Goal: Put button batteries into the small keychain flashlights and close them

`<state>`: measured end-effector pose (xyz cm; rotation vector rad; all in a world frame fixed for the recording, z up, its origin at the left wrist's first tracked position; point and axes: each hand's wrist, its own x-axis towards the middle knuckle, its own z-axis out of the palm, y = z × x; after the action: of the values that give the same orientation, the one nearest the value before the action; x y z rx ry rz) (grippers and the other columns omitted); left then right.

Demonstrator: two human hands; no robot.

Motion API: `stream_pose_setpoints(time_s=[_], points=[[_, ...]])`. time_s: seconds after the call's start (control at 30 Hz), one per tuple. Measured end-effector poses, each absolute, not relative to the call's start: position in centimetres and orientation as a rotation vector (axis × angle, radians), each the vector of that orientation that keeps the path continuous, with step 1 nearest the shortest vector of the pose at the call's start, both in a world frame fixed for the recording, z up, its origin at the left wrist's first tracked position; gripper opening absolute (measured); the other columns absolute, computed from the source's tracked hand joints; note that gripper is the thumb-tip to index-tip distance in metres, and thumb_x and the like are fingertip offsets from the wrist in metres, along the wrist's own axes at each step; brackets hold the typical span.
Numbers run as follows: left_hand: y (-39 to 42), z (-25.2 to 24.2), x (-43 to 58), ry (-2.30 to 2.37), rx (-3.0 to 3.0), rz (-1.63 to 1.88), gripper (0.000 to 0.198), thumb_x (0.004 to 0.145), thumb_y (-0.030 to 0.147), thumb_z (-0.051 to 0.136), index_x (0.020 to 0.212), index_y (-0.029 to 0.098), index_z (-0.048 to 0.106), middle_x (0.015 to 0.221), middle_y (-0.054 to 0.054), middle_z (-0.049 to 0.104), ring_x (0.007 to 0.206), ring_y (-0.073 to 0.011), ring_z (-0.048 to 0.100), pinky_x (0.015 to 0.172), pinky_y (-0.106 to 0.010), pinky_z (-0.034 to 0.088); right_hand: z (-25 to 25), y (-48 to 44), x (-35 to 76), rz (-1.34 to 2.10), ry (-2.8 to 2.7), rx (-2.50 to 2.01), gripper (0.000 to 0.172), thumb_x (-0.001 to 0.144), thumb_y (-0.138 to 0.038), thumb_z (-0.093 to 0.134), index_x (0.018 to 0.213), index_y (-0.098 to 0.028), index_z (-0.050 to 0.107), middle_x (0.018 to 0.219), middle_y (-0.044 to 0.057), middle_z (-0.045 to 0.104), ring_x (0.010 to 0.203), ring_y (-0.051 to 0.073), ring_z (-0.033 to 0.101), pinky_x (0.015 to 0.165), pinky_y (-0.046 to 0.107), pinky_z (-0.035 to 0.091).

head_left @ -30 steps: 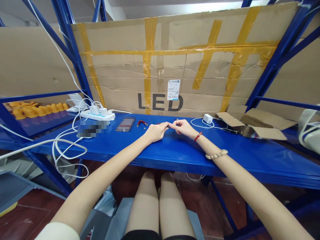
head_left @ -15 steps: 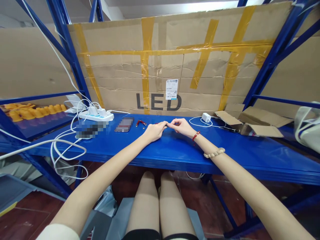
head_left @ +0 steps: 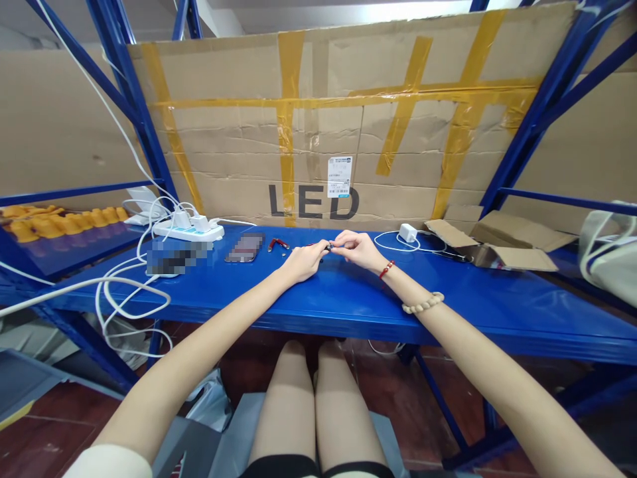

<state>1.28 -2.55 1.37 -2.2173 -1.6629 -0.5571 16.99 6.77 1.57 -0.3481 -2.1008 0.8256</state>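
Note:
Over the middle of the blue tabletop point(head_left: 368, 299), my two hands meet at a small dark object point(head_left: 328, 247) whose kind I cannot make out. My left hand point(head_left: 302, 263) is closed around it, and a bit of red shows along its upper edge. Thumb and fingers of my right hand point(head_left: 357, 249) pinch at the object's right end. Left of my hands lies a bent dark red piece with metal ends point(head_left: 277, 244). A tiny silvery bit point(head_left: 283, 255) rests just below that piece.
A phone point(head_left: 245, 247) lies to the left, before a white power strip point(head_left: 189, 230) with tangled white cables. A white charger point(head_left: 408, 232) with its cord sits at the right, beside an open cardboard box point(head_left: 502, 242). A large taped carton point(head_left: 239, 146) stands behind.
My fingertips have shifted slightly, and more of the small dark object shows between them. My right fingers have risen a little. The whole view has moved slightly.

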Motion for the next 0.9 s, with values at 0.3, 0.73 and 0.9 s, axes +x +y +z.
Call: stream_pose_setpoints(time_s=[0.3, 0.73, 0.9], points=[[-2.5, 1.2, 1.4, -1.656, -2.213, -0.545, 0.024, 0.093, 0.027, 0.028, 0.108, 0.020, 0.046, 0.101, -0.006, 0.066, 0.082, -0.0225, 0.065, 0.063, -0.027, 0.046, 1.5, 7.4, 16.9, 0.777, -2.131, -0.272, 0.043, 0.060, -0.056, 0.067, 0.068, -0.014, 0.068, 0.075, 0.002, 0.055, 0.039, 0.004, 0.045, 0.037, 0.022, 0.038], [-2.3, 1.0, 1.3, -1.602, -2.287, -0.445, 0.024, 0.091, 0.027, 0.033, 0.108, 0.020, 0.049, 0.100, -0.006, 0.066, 0.086, -0.0230, 0.064, 0.066, -0.029, 0.048, 1.2, 8.0, 17.5, 0.599, -2.241, -0.303, 0.042, 0.058, -0.056, 0.069, 0.055, -0.015, 0.063, 0.072, 0.002, 0.058, 0.040, 0.005, 0.046, 0.039, 0.022, 0.034], [-2.3, 1.0, 1.1, -1.599, -2.291, -0.447, 0.025, 0.092, 0.026, 0.031, 0.108, 0.020, 0.049, 0.098, -0.006, 0.066, 0.085, -0.0222, 0.065, 0.066, -0.028, 0.048, 1.3, 7.8, 17.5, 0.516, -2.249, -0.327, 0.043, 0.062, -0.057, 0.066, 0.055, -0.015, 0.061, 0.072, 0.002, 0.058, 0.042, 0.005, 0.047, 0.043, 0.022, 0.032]])
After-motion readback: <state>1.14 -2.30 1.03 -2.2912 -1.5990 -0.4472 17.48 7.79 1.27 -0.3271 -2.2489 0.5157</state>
